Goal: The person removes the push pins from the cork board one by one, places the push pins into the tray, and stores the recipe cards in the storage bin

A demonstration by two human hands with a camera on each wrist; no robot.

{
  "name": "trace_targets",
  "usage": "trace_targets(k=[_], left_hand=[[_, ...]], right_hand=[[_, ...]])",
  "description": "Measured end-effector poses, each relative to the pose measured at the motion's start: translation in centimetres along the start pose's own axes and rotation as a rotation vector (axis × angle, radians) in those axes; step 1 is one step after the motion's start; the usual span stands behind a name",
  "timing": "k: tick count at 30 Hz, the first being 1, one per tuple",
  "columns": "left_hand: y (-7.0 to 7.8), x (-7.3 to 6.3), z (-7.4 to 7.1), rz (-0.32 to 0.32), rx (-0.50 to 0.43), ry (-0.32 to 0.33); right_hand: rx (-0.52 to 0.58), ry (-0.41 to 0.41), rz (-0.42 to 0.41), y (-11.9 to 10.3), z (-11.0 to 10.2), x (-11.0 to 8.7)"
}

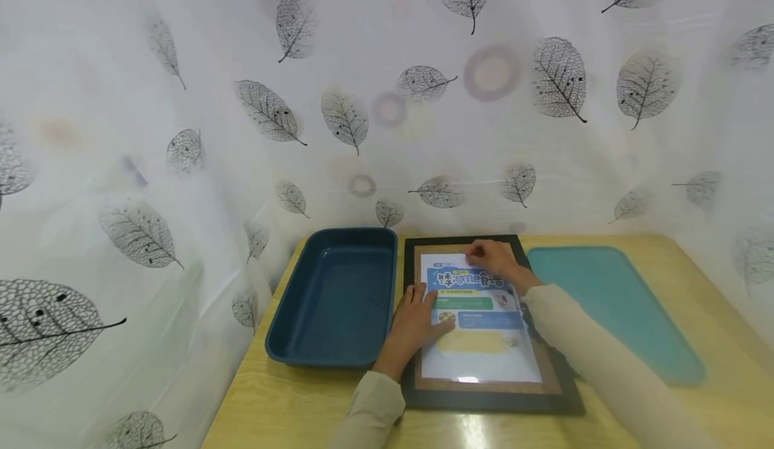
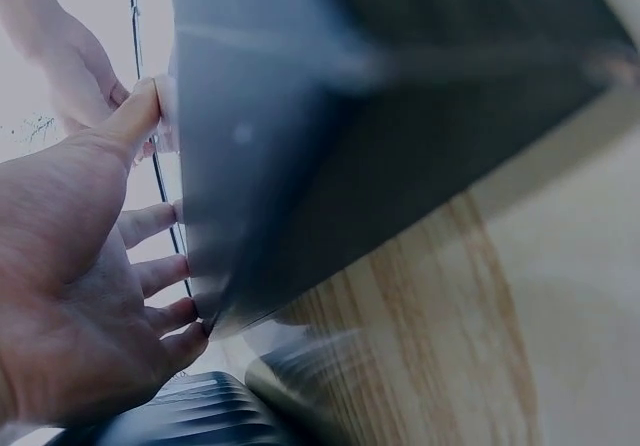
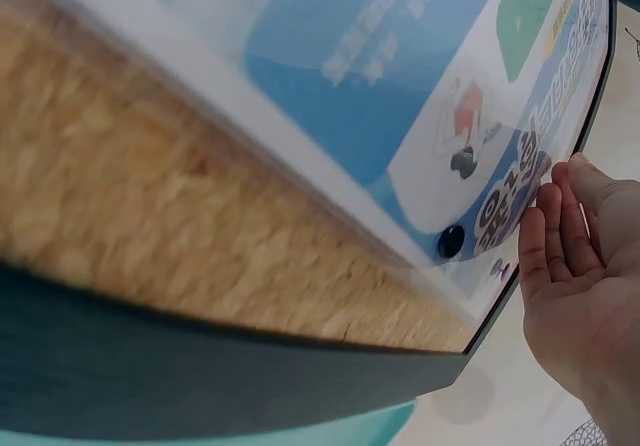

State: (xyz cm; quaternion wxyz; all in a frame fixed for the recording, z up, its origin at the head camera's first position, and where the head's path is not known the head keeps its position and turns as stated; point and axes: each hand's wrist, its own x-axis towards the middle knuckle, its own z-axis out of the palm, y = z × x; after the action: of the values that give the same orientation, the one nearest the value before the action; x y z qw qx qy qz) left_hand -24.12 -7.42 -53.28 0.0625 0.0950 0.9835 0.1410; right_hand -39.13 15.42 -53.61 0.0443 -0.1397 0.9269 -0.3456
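A cork board in a black frame (image 1: 492, 400) lies on the wooden table, with a printed poster (image 1: 478, 368) in clear film over its cork. My left hand (image 1: 416, 321) rests at the poster's left side with its fingers spread, the thumb reaching over the print. At the poster's top edge, the thumb and fingertips of my right hand (image 1: 488, 257) come together in a pinch. The right wrist view shows those right fingers (image 3: 570, 236) at the poster's far edge; anything small between them is hidden. The frame's dark side (image 2: 400, 156) fills much of the left wrist view.
A deep dark blue tray (image 1: 392, 288) stands just left of the board. On the right lies a flat turquoise tray or mat (image 1: 605, 301), partly behind my right sleeve (image 1: 580, 341). A white curtain with leaf prints (image 1: 363, 86) hangs behind the wooden table (image 1: 278, 409).
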Motion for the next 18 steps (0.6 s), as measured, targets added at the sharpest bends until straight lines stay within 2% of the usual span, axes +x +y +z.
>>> trace_targets(k=[8,18], left_hand=[[-0.2,0.1,0.5,0.006,0.023,0.009],[-0.1,0.0,0.0,0.031,0.0,0.008]], right_hand=[[0.002,0.049,-0.047,0.5,-0.6,-0.6],[-0.001,0.105,-0.078,1.9,-2.1,-0.8]])
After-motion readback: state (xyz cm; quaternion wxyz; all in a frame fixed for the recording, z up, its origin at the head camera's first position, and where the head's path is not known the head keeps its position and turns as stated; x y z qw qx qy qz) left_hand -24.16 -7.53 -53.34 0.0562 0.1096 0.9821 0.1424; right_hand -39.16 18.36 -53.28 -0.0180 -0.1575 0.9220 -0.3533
